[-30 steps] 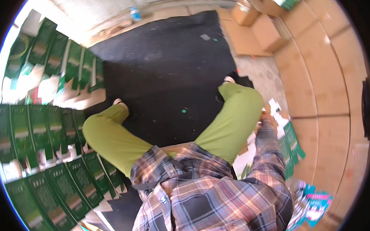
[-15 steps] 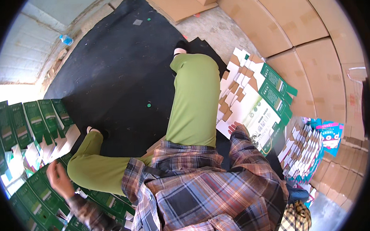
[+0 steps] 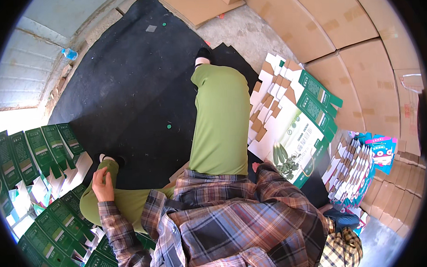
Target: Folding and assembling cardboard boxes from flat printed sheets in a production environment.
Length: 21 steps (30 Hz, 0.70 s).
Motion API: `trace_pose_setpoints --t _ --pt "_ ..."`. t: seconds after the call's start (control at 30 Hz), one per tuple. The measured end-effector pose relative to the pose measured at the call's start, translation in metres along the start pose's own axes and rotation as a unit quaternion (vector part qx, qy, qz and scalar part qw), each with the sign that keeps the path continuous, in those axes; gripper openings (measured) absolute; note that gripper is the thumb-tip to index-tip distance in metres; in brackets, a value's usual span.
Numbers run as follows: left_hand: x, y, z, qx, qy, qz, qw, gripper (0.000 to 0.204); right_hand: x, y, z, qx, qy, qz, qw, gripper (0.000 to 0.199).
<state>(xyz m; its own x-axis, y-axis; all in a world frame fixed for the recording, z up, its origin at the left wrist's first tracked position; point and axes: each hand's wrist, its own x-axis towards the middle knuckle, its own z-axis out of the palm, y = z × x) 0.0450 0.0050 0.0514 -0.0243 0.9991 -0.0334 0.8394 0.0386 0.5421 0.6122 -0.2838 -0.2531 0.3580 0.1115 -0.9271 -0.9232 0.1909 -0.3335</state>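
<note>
While the left hand (image 3: 102,183) rests on the bent left knee with its fingers (image 3: 100,173) loosely curled and nothing held in them, the right hand (image 3: 258,167) shows only as a sliver past the plaid cuff, so I cannot tell how its fingers stand or whether they grip anything. That right hand lies at the near edge of a stack of flat white-and-green cartons (image 3: 288,131), unfolded box blanks with brown flaps fanned out beside the right leg. The person sits on a black floor mat (image 3: 127,89), legs in green trousers (image 3: 220,124) spread apart, the left one folded and the right one stretched forward. Near the left hand, just beyond the knee, rows of folded dark green boxes (image 3: 40,149) lie overlapped along the mat's left edge, and more green boxes (image 3: 61,228) are spread below the left forearm. To the right of the white-and-green stack sits a second pile of flat blanks with blue and pink print (image 3: 360,168). Large brown cardboard cases (image 3: 356,48) are stacked along the right side. Far off at the upper left, a small plastic bottle (image 3: 70,54) lies beside a pale wall.
</note>
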Motion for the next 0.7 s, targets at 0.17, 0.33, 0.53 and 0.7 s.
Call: trace_pose_setpoints --t 0.17,0.33,0.53,0.7 --pt "-0.005 -0.011 -0.002 -0.009 -0.014 0.000 1.000 0.021 -0.035 0.009 0.047 0.043 0.046 -0.067 0.996 0.032" --pt "0.002 -0.006 0.003 -0.015 -0.017 0.008 1.000 0.020 -0.044 -0.006 0.083 0.096 -0.023 -0.131 0.986 0.044" --pt "0.005 0.003 -0.003 -0.062 -0.023 0.014 0.998 0.020 -0.088 -0.076 0.223 0.062 -0.155 -0.224 0.960 0.037" --pt "0.006 0.007 -0.007 -0.122 -0.005 -0.018 0.992 0.020 -0.230 -0.067 0.319 -0.031 -0.169 -0.306 0.936 0.029"
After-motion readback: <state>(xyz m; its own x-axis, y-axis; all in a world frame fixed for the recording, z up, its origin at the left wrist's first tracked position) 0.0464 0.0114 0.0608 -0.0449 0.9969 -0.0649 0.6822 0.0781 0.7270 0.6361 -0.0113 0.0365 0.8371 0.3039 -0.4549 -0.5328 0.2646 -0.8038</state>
